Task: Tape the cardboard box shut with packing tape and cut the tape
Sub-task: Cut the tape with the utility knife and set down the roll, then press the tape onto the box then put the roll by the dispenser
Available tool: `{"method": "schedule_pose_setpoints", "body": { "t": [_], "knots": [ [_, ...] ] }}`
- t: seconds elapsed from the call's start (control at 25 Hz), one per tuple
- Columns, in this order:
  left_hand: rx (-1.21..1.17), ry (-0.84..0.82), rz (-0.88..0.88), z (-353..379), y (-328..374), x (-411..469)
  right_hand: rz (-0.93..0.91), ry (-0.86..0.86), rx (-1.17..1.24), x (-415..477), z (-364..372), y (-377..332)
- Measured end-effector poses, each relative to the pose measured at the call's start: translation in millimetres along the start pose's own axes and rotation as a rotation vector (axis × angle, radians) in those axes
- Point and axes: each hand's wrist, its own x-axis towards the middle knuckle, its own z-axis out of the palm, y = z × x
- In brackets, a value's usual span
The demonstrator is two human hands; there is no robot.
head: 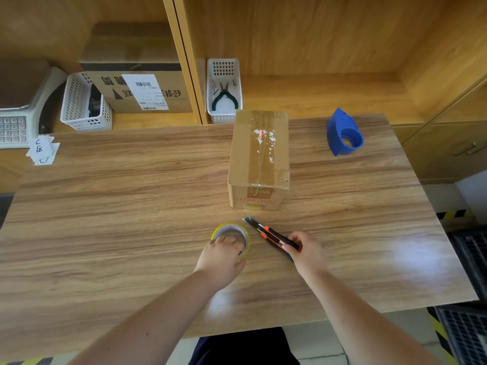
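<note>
A small cardboard box (259,154) stands on the wooden table (118,206), its flaps closed and a strip of clear tape running along the top seam. In front of it lies a roll of clear packing tape (232,234) with a yellow rim. My left hand (220,259) rests on the roll, fingers curled into its core. To the right lies a black and orange utility knife (268,234) with its blade out, pointing up-left. My right hand (307,252) grips the knife's rear end.
A blue tape dispenser (344,134) sits at the table's back right. Behind the table are a white basket (224,115) with green pliers, a second white basket (79,106), a labelled carton (147,90), a scale and some paper slips (43,151).
</note>
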Motion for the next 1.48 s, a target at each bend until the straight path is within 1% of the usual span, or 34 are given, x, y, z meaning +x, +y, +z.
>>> {"method": "schedule_pose_setpoints", "body": {
  "t": [0.12, 0.16, 0.2, 0.24, 0.28, 0.32, 0.36, 0.4, 0.44, 0.52, 0.56, 0.6, 0.8, 1.04, 1.28, 1.48],
  "knots": [
    [-0.294, 0.199, -0.055, -9, -7, 0, 0.028, -0.049, 0.01, 6, 0, 0],
    [-0.393, 0.284, -0.099, -14, -11, 1, 0.019, -0.035, 0.017, 7, -2, -3],
    [-0.462, 0.396, -0.138, -21, -15, 4, -0.013, 0.017, 0.011, 9, -7, -8],
    [-0.485, 0.541, -0.151, -31, -19, 7, -0.069, 0.091, 0.001, 10, -15, -17],
    [-0.47, 0.698, -0.132, -43, -22, 12, -0.149, 0.171, 0.001, 11, -25, -31],
    [-0.446, 0.816, -0.089, -59, -23, 19, -0.248, 0.226, -0.005, 12, -38, -49],
    [-0.423, 0.854, -0.04, -76, -21, 26, -0.35, 0.238, -0.048, 14, -48, -67],
    [-0.388, 0.805, 0.007, -92, -17, 36, -0.439, 0.21, -0.134, 18, -57, -86],
    [-0.32, 0.687, 0.041, -106, -13, 46, -0.503, 0.16, -0.231, 23, -61, -102],
    [-0.109, 0.428, 0.069, -117, -5, 64, -0.582, 0.081, -0.372, 35, -59, -121],
    [-0.014, 0.35, 0.079, -116, -5, 71, -0.607, 0.068, -0.411, 40, -57, -125],
    [0.045, 0.314, 0.079, -113, -6, 75, -0.627, 0.069, -0.44, 45, -56, -126],
    [0.105, 0.379, 0.011, -102, -11, 80, -0.709, 0.055, -0.51, 64, -64, -132],
    [0.238, 0.443, -0.033, -95, -7, 88, -0.755, 0.104, -0.524, 74, -60, -132],
    [0.294, 0.429, 0.021, -101, -10, 88, -0.82, 0.091, -0.494, 79, -61, -131],
    [0.259, 0.356, 0.047, -105, -11, 84, -0.768, -0.012, -0.528, 77, -71, -134]
  ]
}}
